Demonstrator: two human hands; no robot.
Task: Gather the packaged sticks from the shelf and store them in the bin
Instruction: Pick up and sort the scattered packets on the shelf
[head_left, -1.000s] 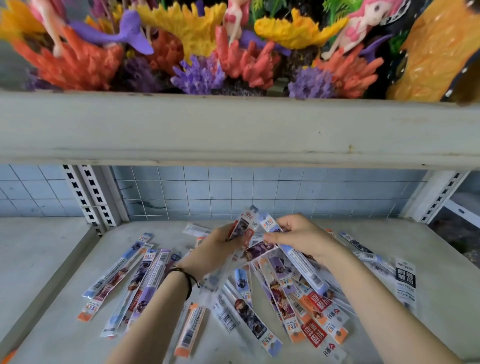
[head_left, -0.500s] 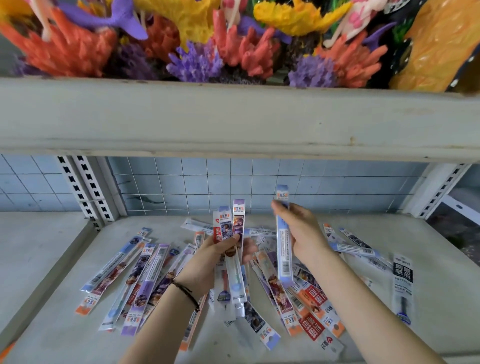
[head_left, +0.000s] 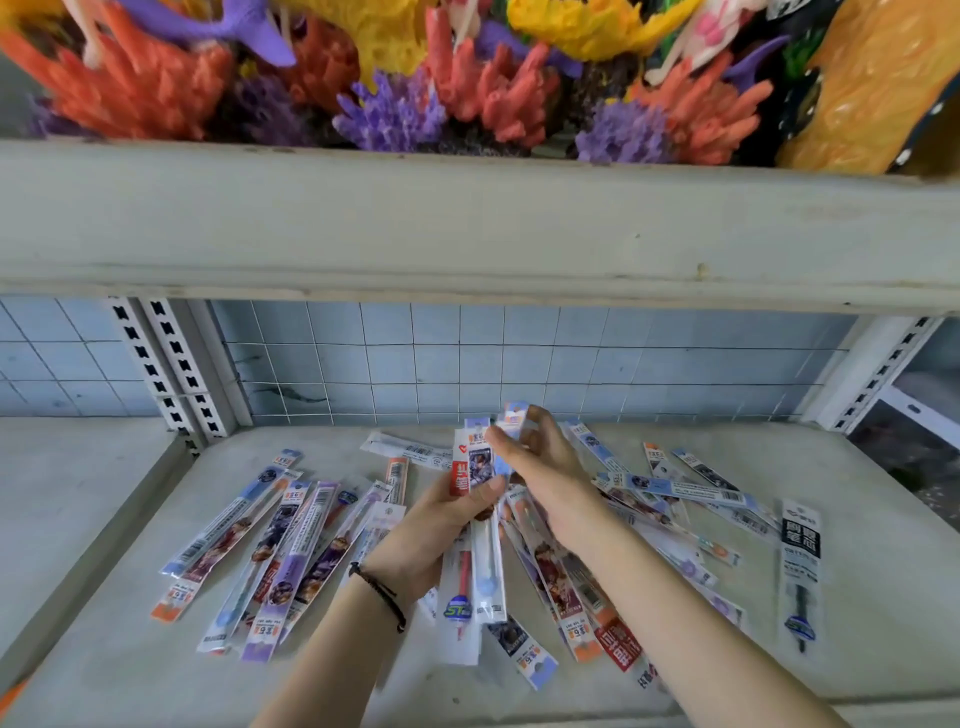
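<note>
We hold a small bunch of packets (head_left: 475, 540) upright in our left hand (head_left: 431, 540), fingers curled around its middle and thumb pressed on the front, so the bunch stands above the shelf (head_left: 104, 670) with its lower ends hanging just over the pile. Our right hand (head_left: 540, 467) meets the top of that bunch, its fingertips pinching one blue-topped packet (head_left: 511, 423) against the others. The rest of the packets lie loose on the shelf: a slanted group (head_left: 270, 551) to the left, a scattered spread (head_left: 675, 493) to the right, and one black packet (head_left: 800, 566) apart near the right edge. The shelf above (head_left: 467, 228), loaded with coral ornaments (head_left: 467, 83), hangs low over our hands, and a tiled wall (head_left: 519, 358) closes the back. Bare shelf lies open along the front edge and far left. We see no bin.
</note>
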